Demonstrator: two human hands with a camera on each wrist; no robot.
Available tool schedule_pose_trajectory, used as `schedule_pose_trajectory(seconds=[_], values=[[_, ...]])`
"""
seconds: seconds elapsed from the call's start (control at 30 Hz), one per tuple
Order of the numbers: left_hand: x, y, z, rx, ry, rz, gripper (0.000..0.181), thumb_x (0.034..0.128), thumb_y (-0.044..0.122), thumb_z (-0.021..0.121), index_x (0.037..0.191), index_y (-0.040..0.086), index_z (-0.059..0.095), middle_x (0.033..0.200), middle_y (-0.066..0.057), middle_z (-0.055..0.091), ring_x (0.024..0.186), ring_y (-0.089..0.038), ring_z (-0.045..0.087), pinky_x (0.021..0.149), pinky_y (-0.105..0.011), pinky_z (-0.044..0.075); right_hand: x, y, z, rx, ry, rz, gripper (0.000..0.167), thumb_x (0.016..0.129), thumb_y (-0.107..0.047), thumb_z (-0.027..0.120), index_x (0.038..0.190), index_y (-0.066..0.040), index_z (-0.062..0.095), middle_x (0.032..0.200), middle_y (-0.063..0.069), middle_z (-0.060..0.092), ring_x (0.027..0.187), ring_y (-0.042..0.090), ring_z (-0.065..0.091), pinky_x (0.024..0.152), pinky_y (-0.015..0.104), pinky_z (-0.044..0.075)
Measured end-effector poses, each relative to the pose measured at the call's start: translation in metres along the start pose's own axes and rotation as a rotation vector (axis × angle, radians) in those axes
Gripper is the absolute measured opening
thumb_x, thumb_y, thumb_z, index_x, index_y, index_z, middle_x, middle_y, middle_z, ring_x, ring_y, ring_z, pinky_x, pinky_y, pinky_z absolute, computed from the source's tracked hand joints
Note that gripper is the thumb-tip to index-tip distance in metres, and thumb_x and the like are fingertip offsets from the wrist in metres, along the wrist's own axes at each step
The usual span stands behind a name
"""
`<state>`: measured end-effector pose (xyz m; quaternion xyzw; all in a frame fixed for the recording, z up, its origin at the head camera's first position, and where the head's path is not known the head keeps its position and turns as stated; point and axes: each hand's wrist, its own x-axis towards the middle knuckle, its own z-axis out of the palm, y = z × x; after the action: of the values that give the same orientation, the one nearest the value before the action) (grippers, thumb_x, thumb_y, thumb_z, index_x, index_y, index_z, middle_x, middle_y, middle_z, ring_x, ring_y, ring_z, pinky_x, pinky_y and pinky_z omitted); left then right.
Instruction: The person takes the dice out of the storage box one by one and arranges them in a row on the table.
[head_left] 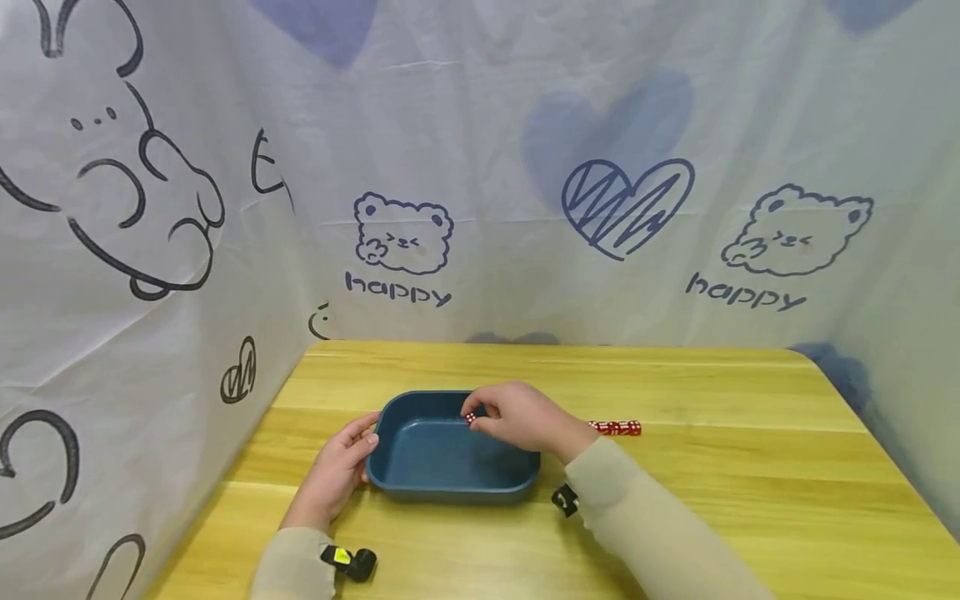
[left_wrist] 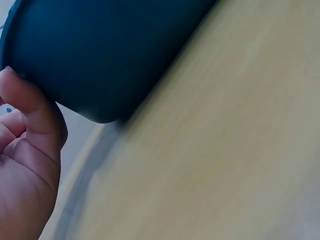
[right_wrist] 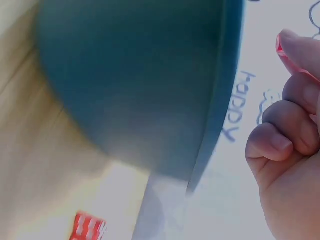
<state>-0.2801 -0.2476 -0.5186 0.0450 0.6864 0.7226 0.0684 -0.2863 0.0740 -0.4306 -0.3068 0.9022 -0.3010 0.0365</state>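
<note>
A dark blue-green rectangular container (head_left: pixel 450 467) with rounded corners stands on the table. My left hand (head_left: pixel 341 467) grips its left side, with the thumb at the rim; in the left wrist view that thumb (left_wrist: pixel 32 107) lies against the container wall (left_wrist: pixel 105 55). Over the container's right part, my right hand (head_left: pixel 517 417) pinches a small red die (head_left: pixel 470 418) with white dots between thumb and forefinger. The right wrist view shows only a sliver of that die (right_wrist: pixel 279 46) at the fingertips, the other fingers being curled.
Right of the container, a short row of red dice (head_left: pixel 615 428) lies on the wooden table (head_left: pixel 712 517), partly hidden by my right wrist. White printed cloth (head_left: pixel 495 250) hangs behind the table and along both sides.
</note>
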Motion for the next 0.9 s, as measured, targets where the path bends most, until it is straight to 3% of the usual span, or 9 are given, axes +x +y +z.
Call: schedule_pose_trajectory(seconds=[0.3,0.47,0.67,0.9], values=[[-0.002,0.005,-0.004,-0.011,-0.032,0.019,0.048,0.1060,0.006,0.051,0.152,-0.004,0.038,0.103,-0.010,0.050,0.063,-0.011,0.049,0.054,-0.019,0.043,-0.037,0.027,-0.023,0.010,0.139,0.066,0.016,0.098,-0.028,0.070,0.114,-0.028,0.072,0.061,-0.005,0.047,0.050,0.009,0.039,0.049,0.027,0.038],[-0.002,0.004,-0.005,-0.010,-0.027,0.013,0.048,0.1060,0.007,0.051,0.151,-0.003,0.039,0.103,-0.010,0.050,0.062,-0.011,0.049,0.053,-0.019,0.043,-0.061,0.049,-0.032,-0.004,0.170,0.104,0.019,0.098,-0.026,0.070,0.116,-0.023,0.071,0.062,-0.005,0.050,0.053,0.010,0.049,0.054,0.029,0.044],[-0.003,0.003,-0.004,-0.011,-0.017,0.020,0.048,0.1060,0.007,0.051,0.151,-0.005,0.038,0.104,-0.010,0.051,0.062,-0.011,0.049,0.053,-0.018,0.043,-0.090,0.079,-0.041,-0.017,0.218,0.151,0.016,0.098,-0.024,0.070,0.114,-0.023,0.072,0.064,-0.006,0.046,0.055,0.010,0.040,0.053,0.028,0.039],[-0.001,0.000,-0.004,-0.019,-0.018,0.012,0.048,0.1060,0.009,0.052,0.151,-0.002,0.040,0.106,-0.010,0.052,0.064,-0.012,0.050,0.054,-0.019,0.043,-0.127,0.114,-0.051,-0.050,0.235,0.254,0.020,0.098,-0.021,0.069,0.117,-0.016,0.071,0.067,-0.003,0.047,0.056,0.013,0.040,0.054,0.029,0.039]])
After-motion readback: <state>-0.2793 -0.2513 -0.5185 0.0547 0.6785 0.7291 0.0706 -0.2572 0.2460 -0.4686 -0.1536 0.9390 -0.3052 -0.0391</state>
